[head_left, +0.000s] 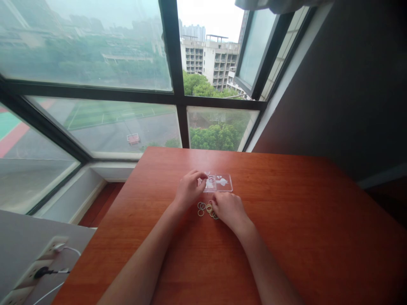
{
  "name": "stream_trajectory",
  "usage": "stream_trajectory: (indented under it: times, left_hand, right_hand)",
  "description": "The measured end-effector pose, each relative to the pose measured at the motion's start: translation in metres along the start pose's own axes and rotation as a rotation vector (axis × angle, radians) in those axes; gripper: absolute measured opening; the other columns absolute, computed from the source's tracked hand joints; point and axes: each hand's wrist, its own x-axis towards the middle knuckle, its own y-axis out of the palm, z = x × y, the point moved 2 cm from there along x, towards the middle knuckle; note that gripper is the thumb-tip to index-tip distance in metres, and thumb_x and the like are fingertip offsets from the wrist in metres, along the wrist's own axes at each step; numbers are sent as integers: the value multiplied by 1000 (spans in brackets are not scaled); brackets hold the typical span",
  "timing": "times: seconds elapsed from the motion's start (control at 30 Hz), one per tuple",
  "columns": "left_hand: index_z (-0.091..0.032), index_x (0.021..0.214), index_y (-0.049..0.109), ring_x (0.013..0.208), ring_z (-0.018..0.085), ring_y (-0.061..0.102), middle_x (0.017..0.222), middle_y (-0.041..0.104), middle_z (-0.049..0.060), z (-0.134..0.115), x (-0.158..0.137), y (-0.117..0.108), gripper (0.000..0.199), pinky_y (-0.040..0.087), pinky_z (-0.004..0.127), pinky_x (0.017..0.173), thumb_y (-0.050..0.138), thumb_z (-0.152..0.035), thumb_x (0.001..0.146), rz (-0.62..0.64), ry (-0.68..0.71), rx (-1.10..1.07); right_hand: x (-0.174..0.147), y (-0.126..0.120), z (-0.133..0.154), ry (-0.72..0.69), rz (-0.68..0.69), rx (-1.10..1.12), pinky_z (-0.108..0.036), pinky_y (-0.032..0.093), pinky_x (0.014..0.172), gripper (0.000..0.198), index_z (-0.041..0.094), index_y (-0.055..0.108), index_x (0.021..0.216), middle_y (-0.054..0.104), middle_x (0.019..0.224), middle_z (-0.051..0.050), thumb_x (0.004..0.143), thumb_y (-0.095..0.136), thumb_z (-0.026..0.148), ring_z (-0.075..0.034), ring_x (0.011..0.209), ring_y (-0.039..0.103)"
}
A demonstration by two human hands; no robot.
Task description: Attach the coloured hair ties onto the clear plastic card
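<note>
A clear plastic box (231,184) with white marks lies open on the table, and a few small rings show inside its left part. Over that left part is my left hand (188,189), its thumb and index finger curled close together; what they hold, if anything, is too small to make out. Several thin, pale green and yellowish rings (201,213) lie loose on the wood in front of the box. My right hand (230,208) rests beside these rings with its fingers bent together, the fingertips touching the rings at the right of the group. Its palm hides part of the pile.
The reddish-brown wooden table (302,220) reaches to the window frame (180,99) at the back. A dark wall (349,84) rises on the right. Below the table's left edge, a power strip (34,271) holds plugs and cables.
</note>
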Motion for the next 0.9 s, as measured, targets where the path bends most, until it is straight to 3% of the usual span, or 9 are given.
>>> stream_trajectory:
  times: [0.23, 0.4, 0.57, 0.9]
  left_hand:
    - [-18, 85, 68, 66, 11, 53, 82, 64, 2, 0, 0, -1, 14, 41, 23, 63, 55, -17, 82, -4, 7, -26]
    - [-18, 86, 68, 64, 11, 51, 79, 63, 2, -4, 0, -1, 14, 42, 23, 62, 54, -21, 84, 15, 12, -85]
    - [-17, 84, 68, 60, 9, 49, 77, 62, 2, -12, -2, 4, 14, 40, 21, 58, 57, -26, 85, 139, 75, -173]
    - [-16, 82, 66, 62, 10, 51, 76, 64, 3, -18, -4, 10, 11, 42, 22, 59, 56, -19, 81, 173, 89, -242]
  right_hand:
    - [3, 1, -10, 27, -66, 83, -25, 39, 65, 18, 24, 67, 86, 71, 82, -4, 88, 54, 35, -19, 76, 65]
    - [6, -1, -20, 96, -268, 241, -22, 33, 61, 15, 25, 68, 87, 69, 75, 0, 87, 55, 32, -14, 69, 61]
    - [5, -5, -24, 88, -410, 329, -22, 34, 61, 18, 22, 68, 82, 65, 64, 1, 87, 54, 34, -13, 59, 56]
    - [3, -6, -24, 91, -498, 363, -21, 37, 63, 20, 21, 68, 82, 63, 62, -1, 87, 52, 33, -13, 58, 56]
